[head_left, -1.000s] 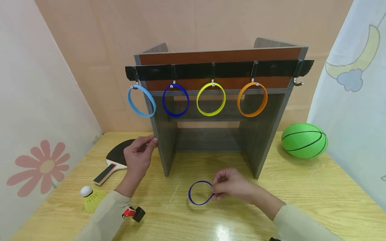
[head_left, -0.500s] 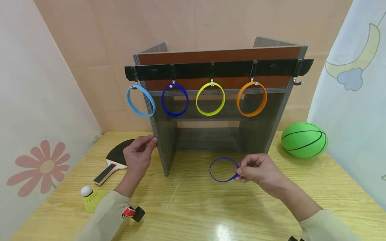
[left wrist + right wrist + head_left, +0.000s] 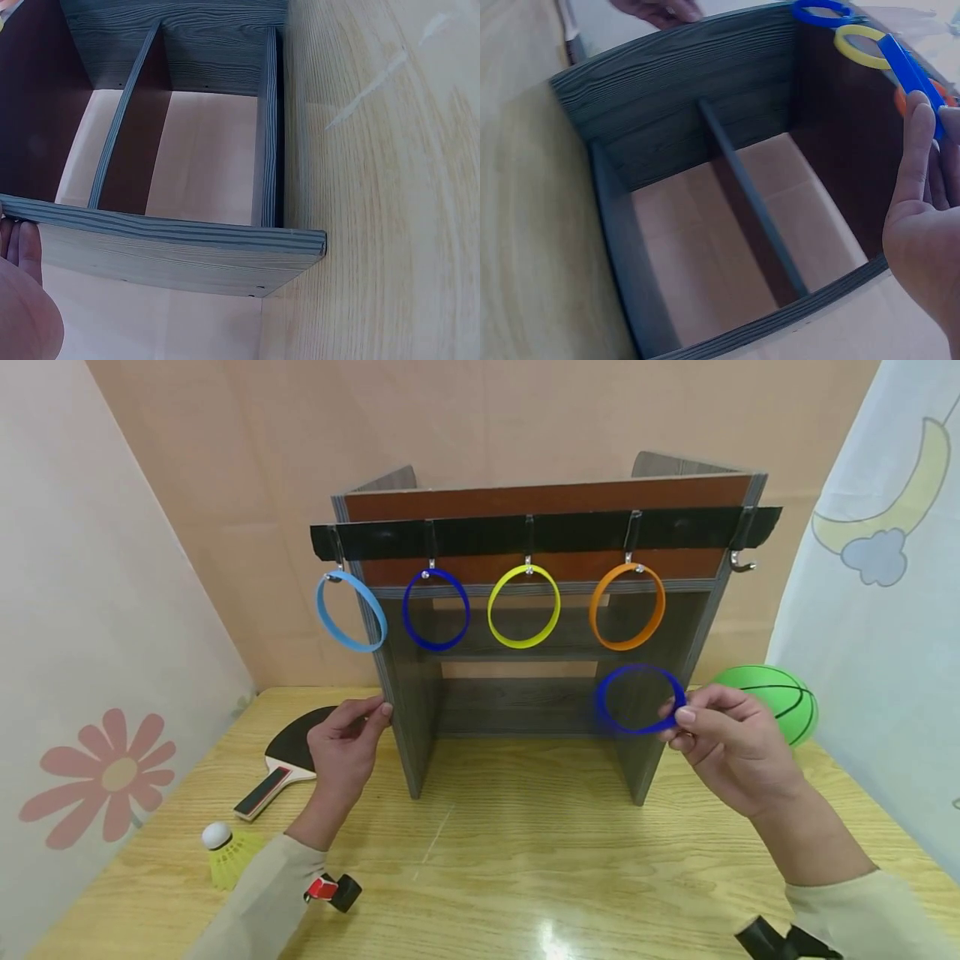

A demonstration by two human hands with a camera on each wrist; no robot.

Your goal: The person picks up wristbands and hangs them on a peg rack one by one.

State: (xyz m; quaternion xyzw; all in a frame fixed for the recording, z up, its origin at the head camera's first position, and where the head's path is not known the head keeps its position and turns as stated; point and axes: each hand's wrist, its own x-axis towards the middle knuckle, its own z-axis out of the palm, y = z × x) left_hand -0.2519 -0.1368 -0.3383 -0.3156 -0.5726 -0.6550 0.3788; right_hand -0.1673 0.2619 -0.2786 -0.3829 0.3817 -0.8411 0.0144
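My right hand (image 3: 738, 747) pinches a dark blue ring (image 3: 602, 702) by its right side, holding it up in front of the shelf's right panel. In the right wrist view the blue ring (image 3: 913, 79) shows nearly edge-on between thumb and fingers. My left hand (image 3: 345, 743) grips the front edge of the grey wooden shelf's left panel (image 3: 405, 735); in the left wrist view its fingers (image 3: 28, 251) lie against that panel. From hooks on the black strip (image 3: 480, 537) hang a light blue ring (image 3: 322, 610), another dark blue ring (image 3: 406, 610), a yellow ring (image 3: 491, 610) and an orange ring (image 3: 595, 610).
A bare metal hook (image 3: 742, 565) is at the strip's right end. The green ball (image 3: 795, 702) is partly behind my right hand. On the left lie a table tennis bat (image 3: 288, 752) and a yellow shuttlecock (image 3: 231, 856). Printed cloths stand at both sides.
My right hand has carried the dark blue ring up and to the right, from low over the table to just below the orange ring. The left hand has stayed at the shelf panel.
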